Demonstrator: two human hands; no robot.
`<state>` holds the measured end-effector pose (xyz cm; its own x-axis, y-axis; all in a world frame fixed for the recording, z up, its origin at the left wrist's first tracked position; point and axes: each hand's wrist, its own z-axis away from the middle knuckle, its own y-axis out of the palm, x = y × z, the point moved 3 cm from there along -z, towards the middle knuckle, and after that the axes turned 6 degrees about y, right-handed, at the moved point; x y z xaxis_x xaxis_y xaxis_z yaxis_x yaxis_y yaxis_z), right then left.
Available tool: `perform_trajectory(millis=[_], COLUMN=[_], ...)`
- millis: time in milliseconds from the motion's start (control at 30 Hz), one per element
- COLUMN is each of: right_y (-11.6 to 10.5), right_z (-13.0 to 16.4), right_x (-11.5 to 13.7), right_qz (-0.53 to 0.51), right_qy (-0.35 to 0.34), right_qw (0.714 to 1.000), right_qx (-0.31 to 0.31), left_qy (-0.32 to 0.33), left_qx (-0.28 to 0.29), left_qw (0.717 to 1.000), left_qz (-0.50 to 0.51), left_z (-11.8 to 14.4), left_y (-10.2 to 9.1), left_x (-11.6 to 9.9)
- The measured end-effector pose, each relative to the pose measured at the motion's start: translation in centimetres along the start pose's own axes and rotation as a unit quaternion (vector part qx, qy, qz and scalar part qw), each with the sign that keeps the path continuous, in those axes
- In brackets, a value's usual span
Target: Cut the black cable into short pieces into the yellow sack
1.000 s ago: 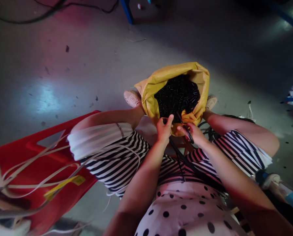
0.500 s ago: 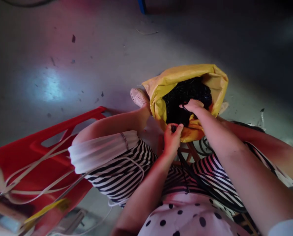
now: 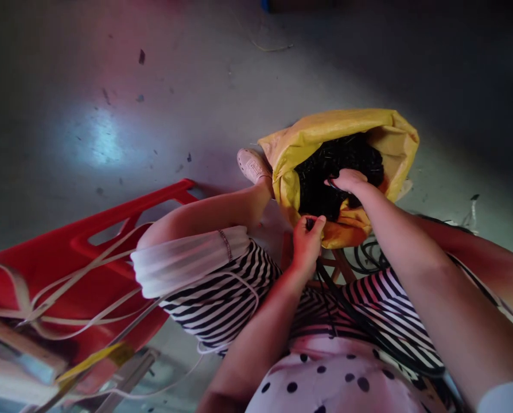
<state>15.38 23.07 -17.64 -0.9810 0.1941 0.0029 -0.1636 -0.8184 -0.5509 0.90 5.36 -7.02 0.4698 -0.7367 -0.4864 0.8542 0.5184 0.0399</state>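
A yellow sack (image 3: pixel 291 155) stands open on the floor between my feet, full of small black tube pieces (image 3: pixel 346 158). My right hand (image 3: pixel 349 180) reaches into the sack and rests on the black pieces, fingers curled; what it grips is hidden. My left hand (image 3: pixel 307 241) is at the sack's near rim, pinching the end of a black cable (image 3: pixel 346 312) that runs back across my striped lap.
A red plastic crate (image 3: pixel 67 275) with white straps (image 3: pixel 80 287) lies at my left on the grey floor. More black cable coils (image 3: pixel 368 255) lie under my right leg. A pale shoe (image 3: pixel 252 165) sits beside the sack.
My right hand has left the cable end near my left hand and moved forward into the sack. The view has shifted, so the sack sits further right.
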Motion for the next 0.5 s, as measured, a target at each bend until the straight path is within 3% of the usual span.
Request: perform_trajectory(millis=[100, 200, 300, 400, 500], right_y=[0.7, 2.5, 4.1, 5.0, 5.5], right_z=[5.6, 12.8, 18.7, 21.7, 22.6], right_x=[-2.4, -4.0, -4.7, -4.6, -4.5], right_qz=[-0.131, -0.335, -0.412, -0.417, -0.409], right_qy=[-0.032, -0.091, -0.112, -0.094, -0.079], right_qw=[0.991, 0.937, 0.904, 0.903, 0.908], right_qx=[0.017, 0.032, -0.015, -0.041, -0.049], left_qy=[0.012, 0.065, 0.101, 0.12, 0.157], left_qx=[0.002, -0.009, 0.034, 0.089, 0.099], left_qw=[1.0, 0.998, 0.994, 0.989, 0.982], left_qz=[0.01, 0.024, 0.017, -0.001, -0.032], left_z=[-0.2, 0.1, 1.0, 1.6, 1.5], left_y=[0.2, 0.5, 1.0, 1.3, 1.0], left_x=[-0.7, -1.9, -2.9, -3.1, -2.9])
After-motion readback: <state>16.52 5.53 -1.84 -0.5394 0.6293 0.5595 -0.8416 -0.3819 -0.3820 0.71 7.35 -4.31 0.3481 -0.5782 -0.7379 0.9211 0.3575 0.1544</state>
